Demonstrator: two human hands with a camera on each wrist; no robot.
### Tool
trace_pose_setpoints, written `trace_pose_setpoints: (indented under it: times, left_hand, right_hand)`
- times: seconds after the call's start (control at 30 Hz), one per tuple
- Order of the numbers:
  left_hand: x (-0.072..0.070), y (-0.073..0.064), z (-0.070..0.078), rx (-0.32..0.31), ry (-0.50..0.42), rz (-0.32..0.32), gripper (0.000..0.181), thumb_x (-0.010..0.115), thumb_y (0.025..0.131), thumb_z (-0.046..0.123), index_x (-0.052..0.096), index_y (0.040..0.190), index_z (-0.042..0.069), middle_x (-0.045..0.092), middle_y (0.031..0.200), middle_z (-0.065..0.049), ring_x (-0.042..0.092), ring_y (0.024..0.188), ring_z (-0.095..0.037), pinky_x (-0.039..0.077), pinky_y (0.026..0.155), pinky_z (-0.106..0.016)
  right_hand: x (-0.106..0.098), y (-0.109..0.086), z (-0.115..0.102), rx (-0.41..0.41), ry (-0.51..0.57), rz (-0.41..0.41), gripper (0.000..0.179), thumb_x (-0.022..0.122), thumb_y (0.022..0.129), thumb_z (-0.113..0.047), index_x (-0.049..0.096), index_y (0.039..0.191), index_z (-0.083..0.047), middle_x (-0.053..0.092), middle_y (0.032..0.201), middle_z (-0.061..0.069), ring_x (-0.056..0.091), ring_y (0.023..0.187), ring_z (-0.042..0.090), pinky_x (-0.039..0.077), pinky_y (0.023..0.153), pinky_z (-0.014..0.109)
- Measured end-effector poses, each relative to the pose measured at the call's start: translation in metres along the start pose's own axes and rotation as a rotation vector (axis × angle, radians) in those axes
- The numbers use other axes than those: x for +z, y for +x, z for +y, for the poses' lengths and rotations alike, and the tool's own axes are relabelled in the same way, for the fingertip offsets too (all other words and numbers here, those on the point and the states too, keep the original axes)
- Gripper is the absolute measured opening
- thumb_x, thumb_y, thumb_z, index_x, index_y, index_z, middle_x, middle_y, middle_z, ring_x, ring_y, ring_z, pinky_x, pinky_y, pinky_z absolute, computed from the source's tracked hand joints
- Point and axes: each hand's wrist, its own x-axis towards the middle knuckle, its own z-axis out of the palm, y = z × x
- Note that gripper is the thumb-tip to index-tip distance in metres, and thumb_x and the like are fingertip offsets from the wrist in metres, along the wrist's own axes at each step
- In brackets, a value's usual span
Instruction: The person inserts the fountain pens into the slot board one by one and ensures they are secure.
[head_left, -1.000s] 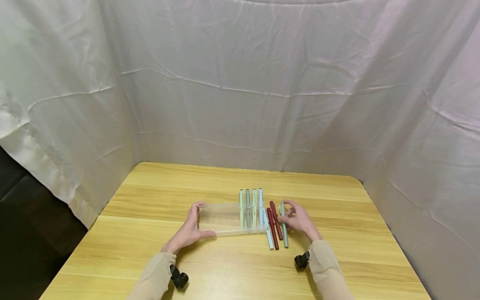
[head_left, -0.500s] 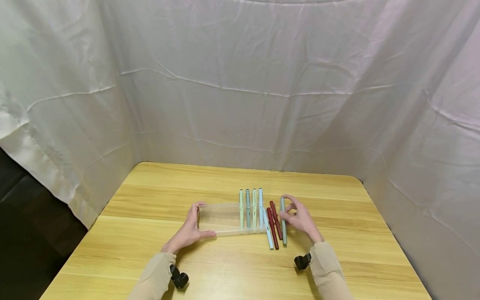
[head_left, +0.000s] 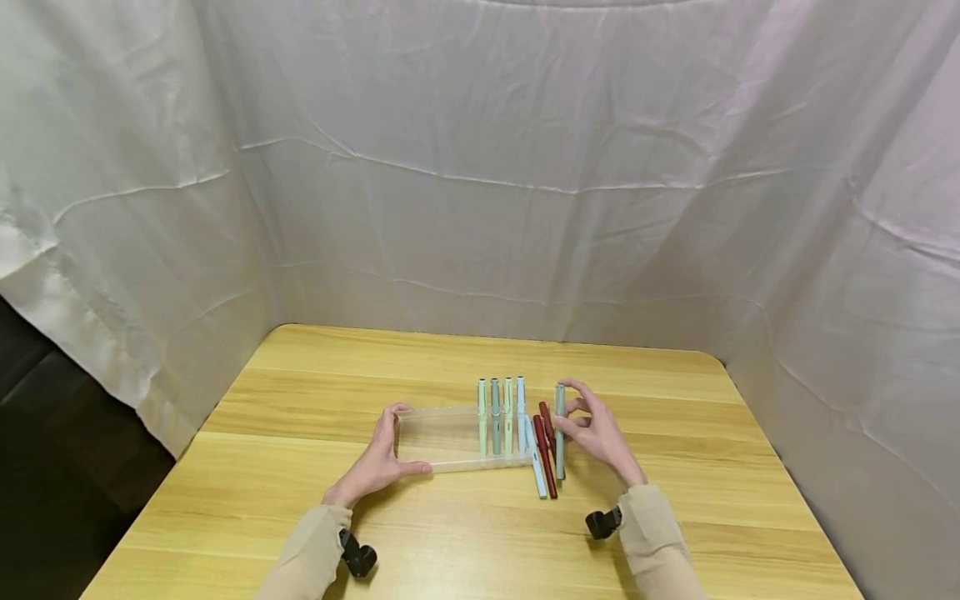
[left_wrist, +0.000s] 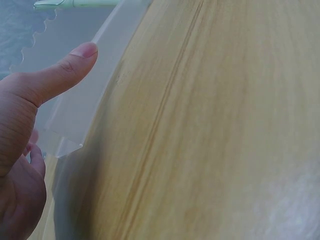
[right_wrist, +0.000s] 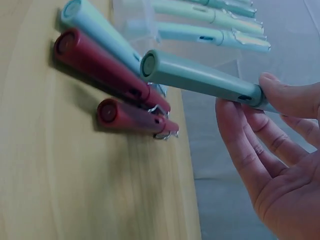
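Note:
My left hand (head_left: pixel 375 462) grips the left end of a clear plastic pen tray (head_left: pixel 450 467), thumb along its near side and fingers at the far corner. The left wrist view shows the thumb over the tray's wall (left_wrist: pixel 92 95) and its scalloped edge. Between thumb and fingers, my right hand (head_left: pixel 600 433) pinches a grey-green pen (right_wrist: pixel 195 77), raised off the table. Below and left of that pen lie two dark red pens (right_wrist: pixel 100 62) and a light blue pen (head_left: pixel 537 471), which lies against the tray's right end.
Several pale green, teal and light blue pens (head_left: pixel 496 421) stand side by side across the tray's right part, caps toward the back. The wooden table (head_left: pixel 450 533) ends at grey curtains (head_left: pixel 480 208) behind and at the sides.
My right hand has lifted the grey-green pen and moved it left, over the dark red pens. The left hand and the tray have stayed in place.

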Motion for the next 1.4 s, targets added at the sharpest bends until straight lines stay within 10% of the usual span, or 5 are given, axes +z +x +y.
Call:
trace_pose_setpoints:
  times: [0.77,1.03,1.27,1.4]
  left_hand:
    - [0.001,0.000,0.001,-0.011,-0.001,-0.005,0.105,0.093,0.067,0.021,0.025,0.145,0.004,0.025,0.153,-0.026,0.017,0.151,-0.048,0.013,0.126,-0.064]
    - [0.001,0.000,0.000,-0.004,-0.002,-0.007,0.105,0.093,0.067,0.022,0.025,0.145,0.005,0.025,0.154,-0.026,0.018,0.151,-0.049,0.013,0.125,-0.066]
    - [0.000,0.000,-0.001,-0.022,0.001,-0.006,0.105,0.093,0.067,0.025,0.025,0.145,0.008,0.024,0.154,-0.026,0.019,0.150,-0.049,0.015,0.124,-0.067]
    - [0.000,0.000,-0.001,-0.020,-0.003,-0.004,0.105,0.093,0.067,0.025,0.025,0.145,0.008,0.023,0.154,-0.027,0.019,0.149,-0.049,0.015,0.124,-0.068]
  right_hand:
    - [0.024,0.009,-0.017,-0.049,0.092,0.026,0.061,0.066,0.094,-0.003,0.039,0.148,-0.013,0.065,0.104,0.031,0.073,0.084,0.039,0.064,0.076,0.052]
    - [0.030,0.010,-0.021,-0.128,-0.008,0.067,0.060,0.068,0.094,-0.006,0.041,0.147,-0.013,0.070,0.097,0.022,0.071,0.087,0.039,0.060,0.079,0.023]
    - [0.040,0.014,-0.027,-0.132,0.012,0.090,0.060,0.068,0.093,-0.003,0.042,0.147,-0.015,0.066,0.102,0.024,0.072,0.083,0.038,0.065,0.072,0.046]
    - [0.046,0.015,-0.031,-0.131,0.017,0.111,0.060,0.068,0.093,-0.002,0.044,0.146,-0.016,0.062,0.106,0.024,0.072,0.084,0.037,0.065,0.070,0.040]
